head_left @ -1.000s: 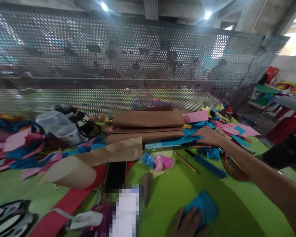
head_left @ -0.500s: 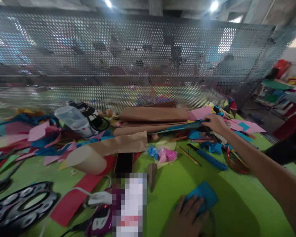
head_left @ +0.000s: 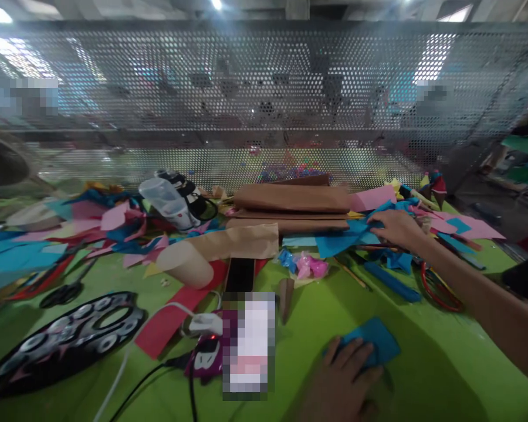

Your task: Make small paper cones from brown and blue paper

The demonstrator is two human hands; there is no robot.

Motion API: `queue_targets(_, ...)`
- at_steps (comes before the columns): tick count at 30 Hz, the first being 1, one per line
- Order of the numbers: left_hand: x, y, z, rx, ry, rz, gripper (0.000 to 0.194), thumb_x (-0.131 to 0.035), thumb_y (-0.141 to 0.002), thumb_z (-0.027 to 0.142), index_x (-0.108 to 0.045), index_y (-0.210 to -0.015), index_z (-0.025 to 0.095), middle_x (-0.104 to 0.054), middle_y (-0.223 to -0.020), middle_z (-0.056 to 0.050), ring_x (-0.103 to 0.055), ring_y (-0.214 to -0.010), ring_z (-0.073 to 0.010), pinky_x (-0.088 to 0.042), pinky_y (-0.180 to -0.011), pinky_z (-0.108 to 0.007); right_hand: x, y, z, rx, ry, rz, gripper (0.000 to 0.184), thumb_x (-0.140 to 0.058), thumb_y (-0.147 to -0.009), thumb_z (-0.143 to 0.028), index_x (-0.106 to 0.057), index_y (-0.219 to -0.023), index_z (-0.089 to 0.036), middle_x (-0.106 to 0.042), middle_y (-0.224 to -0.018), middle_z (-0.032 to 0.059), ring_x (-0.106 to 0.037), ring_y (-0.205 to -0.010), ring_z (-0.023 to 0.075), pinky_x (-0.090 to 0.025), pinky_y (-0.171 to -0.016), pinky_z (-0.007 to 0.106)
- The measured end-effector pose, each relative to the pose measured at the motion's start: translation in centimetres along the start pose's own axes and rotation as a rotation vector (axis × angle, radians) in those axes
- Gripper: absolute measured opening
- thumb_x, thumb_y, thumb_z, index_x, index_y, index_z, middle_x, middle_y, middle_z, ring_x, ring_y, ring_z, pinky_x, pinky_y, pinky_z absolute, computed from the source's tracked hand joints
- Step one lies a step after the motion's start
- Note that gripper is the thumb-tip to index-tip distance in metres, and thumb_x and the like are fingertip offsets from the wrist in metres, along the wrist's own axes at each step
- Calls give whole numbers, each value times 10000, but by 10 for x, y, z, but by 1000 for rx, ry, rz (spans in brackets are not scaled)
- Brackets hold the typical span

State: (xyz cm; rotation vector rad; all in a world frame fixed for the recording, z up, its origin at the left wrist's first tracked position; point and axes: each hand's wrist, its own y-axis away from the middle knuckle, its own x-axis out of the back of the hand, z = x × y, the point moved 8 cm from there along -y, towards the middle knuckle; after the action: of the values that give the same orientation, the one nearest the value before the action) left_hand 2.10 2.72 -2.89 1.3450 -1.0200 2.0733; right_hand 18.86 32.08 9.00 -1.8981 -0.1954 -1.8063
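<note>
My right hand (head_left: 396, 230) stretches to the far side of the table and pinches a blue paper sheet (head_left: 338, 241), which slants across the front of some brown paper rolls. At the near edge, my left hand (head_left: 341, 381) grips a smaller blue paper piece (head_left: 381, 343) low over the green table. Its fingers lie across the paper's left side; part of the thumb is in shadow. Beneath my right forearm are a blue strip (head_left: 391, 281) and a yellow pencil (head_left: 354, 274). Crumpled pink and blue wrappings (head_left: 305, 265) lie left of them.
Brown paper rolls (head_left: 290, 199) lie along a perforated metal screen (head_left: 264, 88). A pale cylinder (head_left: 185, 265), black phone (head_left: 240, 274), red paper strip (head_left: 167, 325), cables, scissors (head_left: 66, 292) and a black ornamented piece (head_left: 66, 340) crowd the left. Red-orange loops (head_left: 440, 290) sit at right.
The blue sheet in my right hand has been pulled up and shows more of its surface. My left hand stays on the small blue piece. The view has swung slightly left.
</note>
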Motion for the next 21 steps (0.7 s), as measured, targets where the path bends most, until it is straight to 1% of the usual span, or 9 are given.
queue_targets(3, 1, 0, 0, 14, 30, -25, 495, -486, -999, 563, -550, -1412, 297, -538, -1537, -19, -488, -1400, -220, -285, -1183, -410, -15, 8, -41, 127, 13, -39, 411, -700, -810, -300, -712, -1216, -239, -730, -1251, 88, -641, -1118, 299, -387, -970, 409)
queue_targets(5, 0, 1, 0, 24, 52, -53, 496, -475, -1007, 555, -536, -1426, 296, -516, -1556, -20, -468, -1421, -223, -271, -1198, -420, -24, 11, -65, 188, 51, -37, 538, -712, -767, -244, -663, -1303, -242, -684, -1327, 98, -620, -1152, 302, -357, -1012, 422)
queue_targets(6, -1, 1, 0, 29, 62, -59, 494, -469, -1013, 546, -526, -1435, 297, -507, -1563, -19, -459, -1429, -222, -263, -1205, -424, -28, 11, -74, 202, 77, -28, 567, -703, -758, -208, -649, -1321, -234, -670, -1339, 109, -616, -1153, 301, -347, -1020, 425)
queue_targets(8, 0, 3, 1, 45, 81, -53, 489, -452, -1023, 526, -503, -1453, 298, -491, -1576, -14, -437, -1447, -215, -240, -1220, -431, -32, 8, -83, 192, 121, -5, 512, -657, -773, -152, -667, -1282, -210, -683, -1290, 127, -623, -1120, 297, -339, -1011, 431)
queue_targets(11, 1, 5, 2, 74, 107, -40, 486, -429, -1032, 528, -488, -1456, 299, -463, -1596, 0, -397, -1473, -202, -193, -1244, -435, -32, -5, -80, 115, 127, 28, 326, -572, -852, -147, -714, -1141, -198, -727, -1159, 119, -631, -1084, 292, -348, -975, 430)
queue_targets(13, 3, 6, 3, 87, 119, -48, 473, -417, -1036, 526, -494, -1443, 300, -449, -1606, 8, -377, -1484, -196, -172, -1252, -440, -29, -18, -70, 54, 118, 51, 276, -548, -887, -171, -722, -1098, -206, -740, -1134, 103, -632, -1091, 285, -363, -948, 413)
queue_targets(17, 4, 5, 5, 56, 90, -85, 463, -485, -1010, 472, -504, -1427, 273, -421, -1622, -3, -340, -1504, -214, -205, -1241, -459, -21, -44, -50, -58, 103, 78, 244, -535, -932, -241, -732, -1072, -209, -755, -1119, 91, -647, -1056, 276, -399, -866, 374)
queue_targets(19, 5, 3, 6, 22, 43, -83, 441, -500, -1008, 453, -531, -1403, 260, -448, -1604, -13, -379, -1477, -220, -246, -1221, -454, -17, -55, -43, -100, 101, 85, 261, -523, -963, -298, -739, -1079, -210, -758, -1131, 92, -653, -1029, 270, -407, -830, 355)
queue_targets(21, 6, 1, 6, 8, -4, -61, 383, -468, -1034, 433, -572, -1363, 267, -494, -1570, -5, -433, -1435, -209, -285, -1198, -438, -13, -63, -37, -134, 101, 90, 295, -523, -980, -357, -743, -1105, -207, -759, -1138, 104, -657, -1004, 266, -409, -799, 342)
